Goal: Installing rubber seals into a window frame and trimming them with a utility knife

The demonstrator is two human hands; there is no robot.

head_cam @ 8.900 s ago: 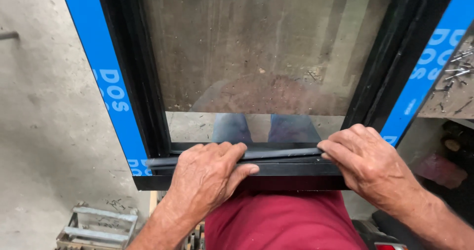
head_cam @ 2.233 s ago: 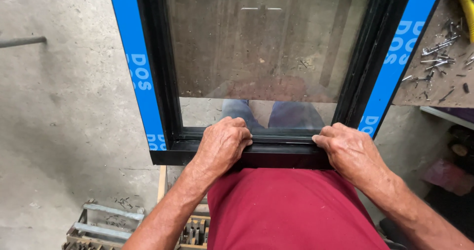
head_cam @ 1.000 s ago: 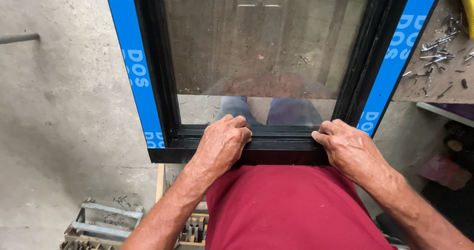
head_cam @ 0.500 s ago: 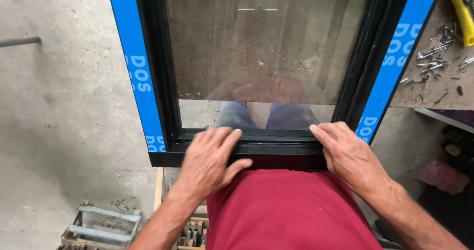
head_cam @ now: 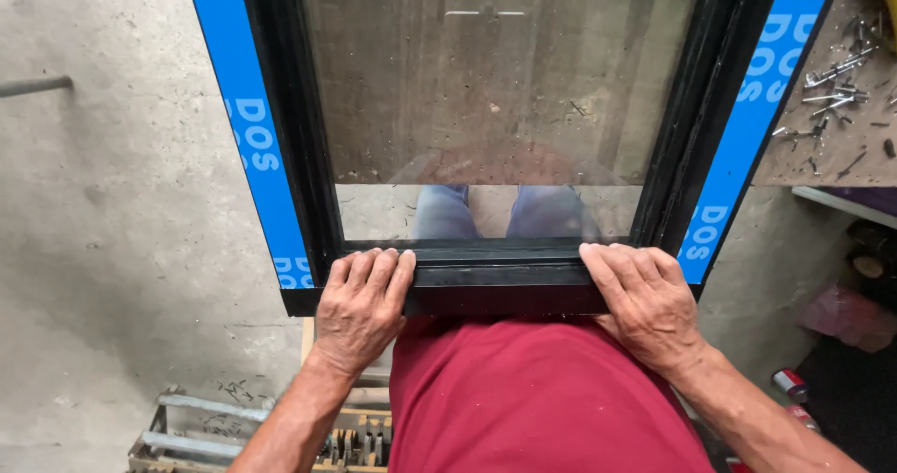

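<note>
Left hand (head_cam: 360, 310), right hand (head_cam: 647, 300) flat on black window frame (head_cam: 500, 286) bottom rail.

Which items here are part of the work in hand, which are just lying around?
In hand:
left hand and right hand, both flat on the near rail
black window frame
glass pane
blue protective tape

Lying about:
loose screws on the bench
metal rack on the floor
small can
</note>
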